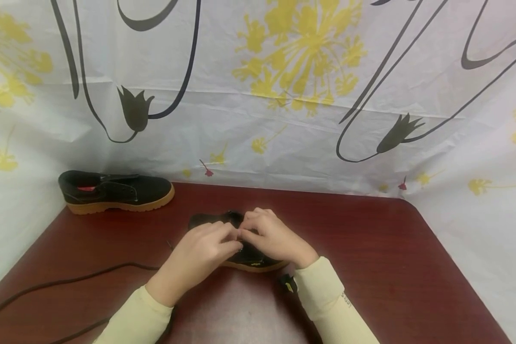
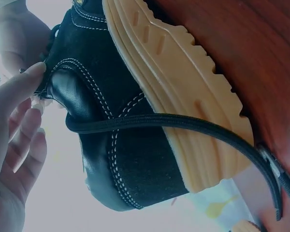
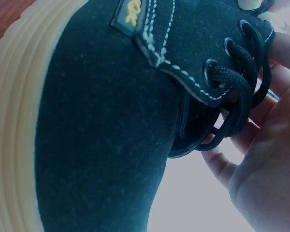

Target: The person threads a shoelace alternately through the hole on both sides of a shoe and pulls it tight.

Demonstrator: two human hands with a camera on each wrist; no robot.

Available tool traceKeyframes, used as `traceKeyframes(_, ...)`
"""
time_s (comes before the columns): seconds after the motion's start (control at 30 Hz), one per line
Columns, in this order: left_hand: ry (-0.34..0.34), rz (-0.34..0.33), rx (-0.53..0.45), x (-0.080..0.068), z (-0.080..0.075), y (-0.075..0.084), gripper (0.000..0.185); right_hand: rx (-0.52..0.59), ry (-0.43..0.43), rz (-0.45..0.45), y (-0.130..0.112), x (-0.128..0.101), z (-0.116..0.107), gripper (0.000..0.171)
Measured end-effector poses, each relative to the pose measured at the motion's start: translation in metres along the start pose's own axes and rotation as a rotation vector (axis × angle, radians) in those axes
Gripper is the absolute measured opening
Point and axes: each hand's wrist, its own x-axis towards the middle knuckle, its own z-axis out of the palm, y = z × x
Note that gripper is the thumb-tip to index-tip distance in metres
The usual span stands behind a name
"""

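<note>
A black shoe [image 1: 253,265] with a tan sole [image 2: 179,87] stands on the table, toe to the right. Both hands meet over its lacing. My left hand [image 1: 206,246] pinches the black shoelace at the top of the lacing, thumb [image 2: 26,84] against the upper edge. Opposite it, my right hand [image 1: 275,234] has its fingers curled at the laces [image 3: 232,87] by the eyelets; its fingertips are partly hidden behind them. One loose lace length [image 2: 174,121] hangs across the shoe's side and over the sole.
A second black shoe [image 1: 146,191] with a tan sole stands at the back left of the dark red table [image 1: 370,239]. A black cord [image 1: 81,278] runs along the left. A small dark item [image 1: 289,283] lies by the right sleeve. Patterned white sheeting [image 1: 241,143] encloses the table.
</note>
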Motion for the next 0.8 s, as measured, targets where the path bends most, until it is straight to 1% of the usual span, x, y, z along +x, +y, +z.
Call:
traceKeyframes(0.1, 0.003, 0.011, -0.016, 0.0, 0.001, -0.001, 0.014, 0.027, 0.013, 0.003, 0.001, 0.0, 0.001, 0.02)
traceKeyframes(0.2, 0.001, 0.018, -0.028, -0.001, 0.001, -0.001, 0.011, 0.127, 0.069, 0.034, 0.003, -0.001, 0.001, 0.017)
traceKeyframes(0.27, -0.004, 0.02, -0.034, -0.002, 0.001, -0.001, 0.012, 0.212, 0.137, 0.074, 0.004, -0.002, 0.001, 0.014)
traceKeyframes(0.33, -0.011, 0.015, -0.047, -0.004, 0.001, -0.001, 0.014, 0.286, 0.217, 0.14, 0.004, -0.005, -0.001, 0.011)
traceKeyframes(0.4, -0.019, 0.007, -0.071, -0.006, 0.0, 0.0, 0.016, 0.306, 0.284, 0.207, 0.004, -0.011, -0.005, 0.008)
traceKeyframes(0.47, -0.031, -0.003, -0.088, -0.007, -0.001, 0.001, 0.016, 0.285, 0.316, 0.246, 0.004, -0.018, -0.008, 0.005)
traceKeyframes(0.53, -0.04, -0.014, -0.099, -0.009, -0.003, 0.002, 0.016, 0.238, 0.3, 0.246, 0.004, -0.027, -0.009, 0.004)
traceKeyframes(0.6, -0.032, -0.014, -0.099, -0.011, -0.003, 0.003, 0.018, 0.194, 0.257, 0.213, 0.003, -0.035, -0.009, 0.004)
traceKeyframes(0.7, -0.015, -0.012, -0.105, -0.012, -0.007, 0.004, 0.021, 0.164, 0.199, 0.165, 0.002, -0.044, -0.006, 0.007)
traceKeyframes(0.73, 0.001, -0.001, -0.103, -0.013, -0.008, 0.004, 0.023, 0.156, 0.193, 0.159, 0.001, -0.046, -0.005, 0.009)
traceKeyframes(0.8, 0.018, 0.011, -0.105, -0.013, -0.01, 0.005, 0.018, 0.136, 0.196, 0.159, -0.001, -0.047, -0.002, 0.015)
